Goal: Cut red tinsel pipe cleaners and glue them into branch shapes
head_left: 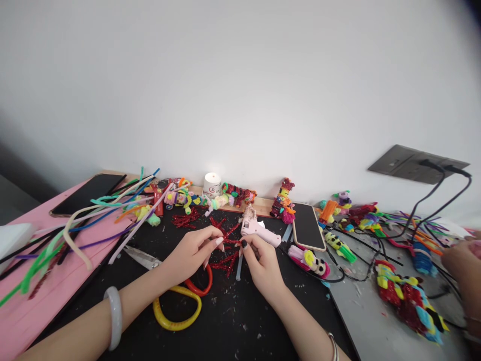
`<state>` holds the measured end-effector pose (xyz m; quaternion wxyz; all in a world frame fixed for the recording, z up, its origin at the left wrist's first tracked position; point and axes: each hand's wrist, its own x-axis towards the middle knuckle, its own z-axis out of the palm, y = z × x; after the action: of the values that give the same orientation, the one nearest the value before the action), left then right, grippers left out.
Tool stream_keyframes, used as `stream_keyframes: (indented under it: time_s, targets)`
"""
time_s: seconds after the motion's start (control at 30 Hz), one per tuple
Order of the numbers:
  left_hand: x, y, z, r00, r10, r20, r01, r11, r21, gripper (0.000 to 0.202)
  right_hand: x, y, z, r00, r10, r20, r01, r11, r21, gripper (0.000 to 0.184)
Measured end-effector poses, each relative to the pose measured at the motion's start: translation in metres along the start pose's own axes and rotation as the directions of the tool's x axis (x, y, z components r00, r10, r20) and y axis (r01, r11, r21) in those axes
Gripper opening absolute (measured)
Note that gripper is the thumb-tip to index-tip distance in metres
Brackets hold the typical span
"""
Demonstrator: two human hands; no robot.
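Observation:
Between my two hands a short piece of red tinsel pipe cleaner (232, 241) runs above the black mat. My left hand (196, 251) pinches its left end with thumb and fingers. On the other end, the thumb and fingers of my right hand (260, 256) are closed. Cut red tinsel pieces (225, 264) lie below and behind the fingers, with another red pile (186, 218) farther left. A pink hot glue gun (263, 233) rests just beyond my right hand. Scissors with red and yellow handles (177, 321) lie partly under my left forearm.
Colourful pipe cleaners (90, 225) spread across the pink surface at left, near a dark phone (88, 193). A paper cup (212, 184) and several fuzzy figures (283, 200) stand along the wall. Another phone (308, 226), cables and another person's hand (460, 260) are at right.

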<state>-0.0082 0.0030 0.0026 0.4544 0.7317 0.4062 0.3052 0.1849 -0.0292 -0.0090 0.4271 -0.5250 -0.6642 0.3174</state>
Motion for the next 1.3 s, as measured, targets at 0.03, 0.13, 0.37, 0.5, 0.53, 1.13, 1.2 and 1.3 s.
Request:
stream_keyframes:
  time_s: [0.03,0.13,0.37,0.5,0.53,1.13,1.2,1.3]
  targets:
    - [0.000,0.001,0.000,1.000,0.001,0.001,-0.001,1.000,0.000,0.023,0.000,0.000,0.000,1.000,-0.003,-0.004,0.003,1.000,0.007,0.016]
    - [0.000,0.002,0.000,1.000,0.001,-0.001,-0.001,1.000,0.010,0.023,0.000,0.000,0.000,1.000,-0.011,-0.010,0.011,1.000,0.024,0.016]
    - [0.002,0.002,0.001,1.000,-0.012,-0.025,0.014,0.998,0.062,0.024,-0.001,0.002,0.000,1.000,-0.015,-0.015,0.015,1.000,0.013,0.018]
    - [0.001,-0.001,0.001,0.998,-0.016,-0.060,0.019,0.998,0.060,0.025,0.001,0.004,-0.004,0.989,-0.074,-0.127,0.055,0.988,-0.146,0.019]
    - [0.001,-0.002,0.001,0.997,-0.017,-0.073,0.021,0.998,0.055,0.025,0.003,0.005,-0.005,0.978,-0.113,-0.173,0.073,0.973,-0.219,0.022]
    - [0.003,-0.007,-0.002,0.960,-0.041,-0.278,0.062,0.996,0.067,0.024,0.018,0.025,-0.022,0.939,0.092,-0.331,-0.260,0.820,-0.510,0.042]
    - [0.004,-0.007,-0.003,0.951,-0.040,-0.308,0.069,0.994,0.084,0.024,0.019,0.024,-0.023,0.932,0.058,-0.358,-0.185,0.925,-0.332,0.038]
    - [0.004,-0.006,-0.005,0.934,-0.046,-0.354,0.088,0.991,0.105,0.024,0.017,0.023,-0.022,0.909,0.083,-0.408,-0.125,0.989,-0.077,0.031]
